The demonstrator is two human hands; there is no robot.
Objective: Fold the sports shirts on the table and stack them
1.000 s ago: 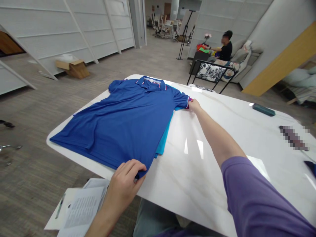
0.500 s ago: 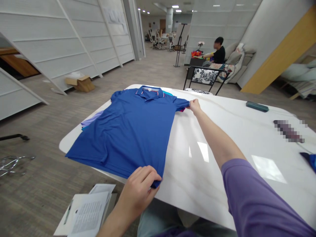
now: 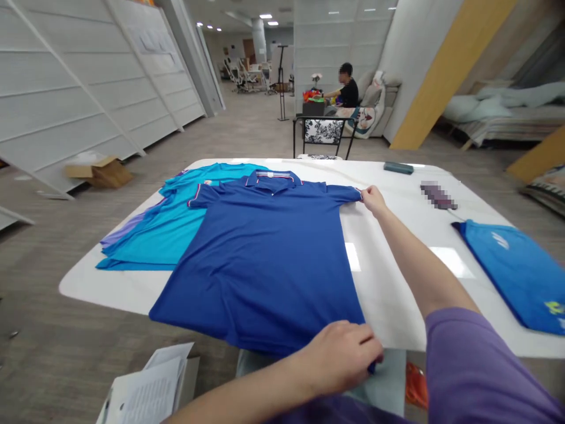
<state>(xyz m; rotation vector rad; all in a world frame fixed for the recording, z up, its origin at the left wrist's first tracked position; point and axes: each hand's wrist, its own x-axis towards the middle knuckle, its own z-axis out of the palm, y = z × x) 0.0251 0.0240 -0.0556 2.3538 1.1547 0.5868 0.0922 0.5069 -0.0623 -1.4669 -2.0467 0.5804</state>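
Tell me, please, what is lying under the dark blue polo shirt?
At its left, the dark blue polo shirt overlaps a turquoise garment; the white table shows around them. What its middle covers cannot be seen.

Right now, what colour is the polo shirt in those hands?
The polo shirt is deep blue, shown in the head view.

Glossy white tabletop (image 3: 388,303): I've room right of royal-blue cloth polo (image 3: 273,265).
Obstacles: bare right forearm (image 3: 410,259), folded bright-blue shirt (image 3: 514,271).
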